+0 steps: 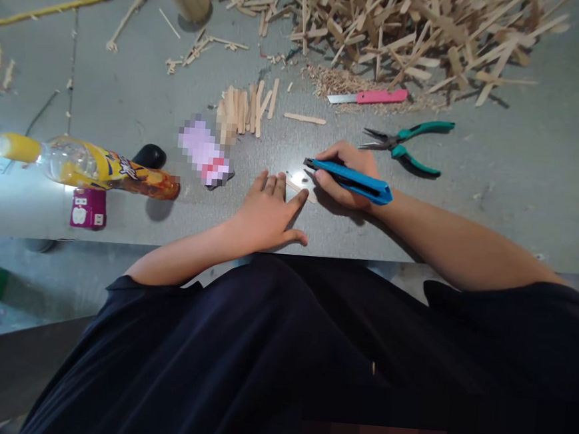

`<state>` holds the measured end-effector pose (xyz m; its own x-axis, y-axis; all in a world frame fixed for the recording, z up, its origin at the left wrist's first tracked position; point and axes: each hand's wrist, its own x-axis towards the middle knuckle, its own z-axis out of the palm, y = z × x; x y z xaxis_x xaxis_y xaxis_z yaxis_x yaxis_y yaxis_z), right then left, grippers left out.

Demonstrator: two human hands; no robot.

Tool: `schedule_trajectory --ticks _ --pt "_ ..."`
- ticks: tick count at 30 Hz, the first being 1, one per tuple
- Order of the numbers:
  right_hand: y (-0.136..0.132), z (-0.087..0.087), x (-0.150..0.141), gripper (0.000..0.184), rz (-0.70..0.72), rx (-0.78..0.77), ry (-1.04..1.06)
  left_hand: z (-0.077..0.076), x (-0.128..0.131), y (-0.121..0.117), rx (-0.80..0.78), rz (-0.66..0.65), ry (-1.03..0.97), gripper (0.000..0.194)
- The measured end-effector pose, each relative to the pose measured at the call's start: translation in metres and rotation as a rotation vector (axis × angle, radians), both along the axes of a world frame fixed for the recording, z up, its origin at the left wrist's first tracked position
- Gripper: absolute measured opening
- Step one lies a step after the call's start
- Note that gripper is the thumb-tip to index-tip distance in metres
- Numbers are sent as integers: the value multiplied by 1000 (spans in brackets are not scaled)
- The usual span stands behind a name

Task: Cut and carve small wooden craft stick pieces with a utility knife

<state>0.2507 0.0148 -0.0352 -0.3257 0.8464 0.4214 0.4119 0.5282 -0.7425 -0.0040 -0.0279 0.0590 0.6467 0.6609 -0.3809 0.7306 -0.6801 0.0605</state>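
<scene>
My right hand [349,175] is closed round a blue box cutter [352,180], whose tip end points left. Flat on the grey table [248,237] lies my left hand [273,209], its fingers spread, with a wooden craft stick [294,188] under the fingertips. Part of that stick is hidden by the fingers, and a bright light spot falls beside it. Above my left hand, several craft sticks [241,111] lie in a loose row. A single stick [304,118] rests apart from them, to their right.
A large heap of craft sticks [385,24] fills the back. In front of it lie a pink cutter [382,96] and green-handled pliers [405,146]. Leftward are a pixelated lilac packet [202,146], a yellow-capped bottle [88,163] lying down and a purple box [88,208].
</scene>
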Motion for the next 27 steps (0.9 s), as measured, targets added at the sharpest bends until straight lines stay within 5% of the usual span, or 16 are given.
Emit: schedule_trajectory --ticks 5,11,20,27 --pt "0 1 -1 31 -20 25 9 -22 -25 17 -115 -31 -257 94" --pt "0 5 -1 32 2 47 48 -41 -28 23 89 327 -410 59" --pt "-5 19 4 33 42 -65 73 -43 -23 60 -8 83 -392 55" --pt "-9 23 6 23 97 -136 2 -54 -30 77 -143 94 -520 64"
